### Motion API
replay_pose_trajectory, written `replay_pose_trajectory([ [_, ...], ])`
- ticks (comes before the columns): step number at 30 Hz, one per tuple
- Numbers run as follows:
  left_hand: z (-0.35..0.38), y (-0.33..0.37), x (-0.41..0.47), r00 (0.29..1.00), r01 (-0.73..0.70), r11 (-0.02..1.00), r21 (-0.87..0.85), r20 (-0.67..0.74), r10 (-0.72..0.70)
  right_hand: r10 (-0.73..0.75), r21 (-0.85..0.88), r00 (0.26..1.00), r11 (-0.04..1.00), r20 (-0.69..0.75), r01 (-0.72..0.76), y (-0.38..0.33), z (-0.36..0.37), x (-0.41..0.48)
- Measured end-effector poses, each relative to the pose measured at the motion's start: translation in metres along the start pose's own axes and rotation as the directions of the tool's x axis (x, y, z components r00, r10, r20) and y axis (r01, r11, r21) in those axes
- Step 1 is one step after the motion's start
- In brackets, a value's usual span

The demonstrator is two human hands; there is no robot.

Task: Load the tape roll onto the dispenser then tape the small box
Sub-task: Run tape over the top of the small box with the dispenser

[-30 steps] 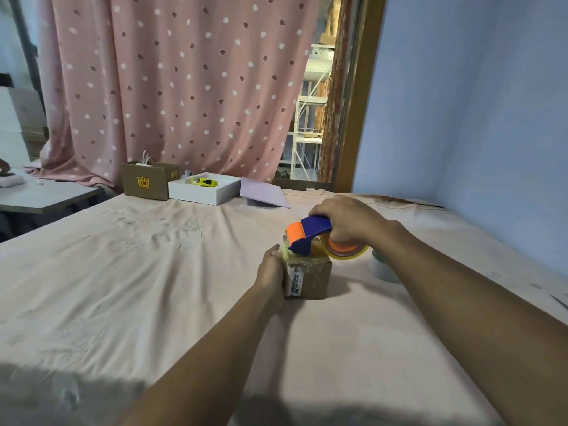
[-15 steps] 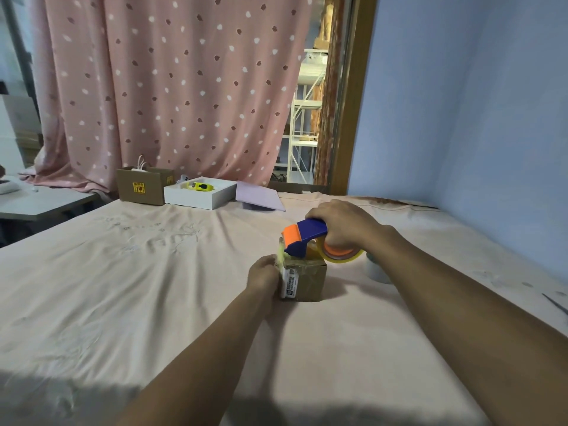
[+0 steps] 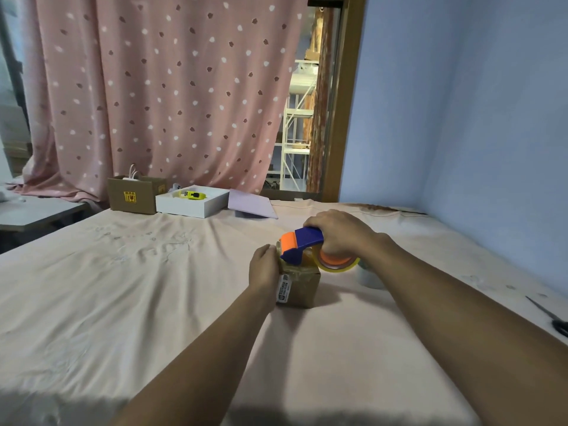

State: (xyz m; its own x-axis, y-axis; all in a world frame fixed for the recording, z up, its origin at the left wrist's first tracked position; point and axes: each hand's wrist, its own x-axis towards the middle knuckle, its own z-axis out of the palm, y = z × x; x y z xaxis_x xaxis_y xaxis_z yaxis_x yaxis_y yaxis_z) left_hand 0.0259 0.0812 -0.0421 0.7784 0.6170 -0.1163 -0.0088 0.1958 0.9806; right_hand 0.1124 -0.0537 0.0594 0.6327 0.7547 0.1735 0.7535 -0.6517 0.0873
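Note:
A small brown cardboard box (image 3: 302, 287) with a white label on its left face stands on the pink cloth at mid table. My left hand (image 3: 263, 268) is pressed against the box's left side, holding it. My right hand (image 3: 339, 233) grips a blue and orange tape dispenser (image 3: 299, 244) resting on the box's top. The yellowish tape roll (image 3: 339, 265) sits on the dispenser under my right palm, partly hidden. Clear tape shows across the box's top.
A white roll (image 3: 368, 279) lies right of the box, behind my right forearm. Scissors (image 3: 553, 319) lie at the right edge. At the far side stand a brown carton (image 3: 132, 196), a white tray (image 3: 190, 206) with a yellow tool, and a lilac lid (image 3: 252, 207).
The dispenser and my right hand have shifted a little on the box's top. My left hand stays against the box's left side. The camera has tilted slightly.

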Motion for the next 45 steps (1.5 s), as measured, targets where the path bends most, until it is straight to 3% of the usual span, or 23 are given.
replay_pose_trajectory([
  [3, 0.007, -0.007, 0.003, 0.998, 0.04, 0.999, 0.031, 0.053, -0.042, 0.02, 0.011, 1.0, 1.0, 0.016, -0.021, 0.004, 0.0, -0.001],
  [8, 0.006, -0.009, 0.003, 0.996, -0.087, 0.988, 0.129, 0.018, 0.086, 0.032, 0.011, 0.999, 0.999, 0.014, -0.032, 0.009, 0.003, -0.002],
  [22, -0.005, -0.007, 0.01, 0.98, -0.197, 0.902, 0.383, 0.112, 0.167, -0.04, -0.136, 0.998, 0.99, 0.056, 0.048, 0.012, -0.011, -0.008],
  [33, 0.004, -0.003, 0.008, 0.948, -0.315, 0.842, 0.438, 0.186, 0.258, 0.117, -0.168, 0.989, 0.981, 0.091, -0.101, 0.072, -0.029, -0.058],
  [36, 0.007, 0.002, 0.011, 0.885, -0.465, 0.677, 0.571, 0.293, 0.361, 0.1, -0.165, 0.99, 0.983, 0.099, -0.083, 0.073, -0.017, -0.062],
  [39, 0.009, 0.017, 0.009, 0.765, -0.64, 0.315, 0.701, 0.542, 0.348, 0.088, -0.156, 0.993, 0.985, 0.075, -0.076, 0.075, -0.009, -0.063],
  [41, 0.011, 0.025, 0.007, 0.735, -0.669, 0.149, 0.728, 0.619, 0.278, 0.086, -0.149, 0.994, 0.986, 0.064, -0.075, 0.076, -0.009, -0.064],
  [45, 0.008, 0.024, 0.013, 0.742, -0.662, 0.15, 0.734, 0.613, 0.272, 0.092, -0.123, 0.994, 0.989, 0.063, -0.084, 0.086, -0.015, -0.074],
])
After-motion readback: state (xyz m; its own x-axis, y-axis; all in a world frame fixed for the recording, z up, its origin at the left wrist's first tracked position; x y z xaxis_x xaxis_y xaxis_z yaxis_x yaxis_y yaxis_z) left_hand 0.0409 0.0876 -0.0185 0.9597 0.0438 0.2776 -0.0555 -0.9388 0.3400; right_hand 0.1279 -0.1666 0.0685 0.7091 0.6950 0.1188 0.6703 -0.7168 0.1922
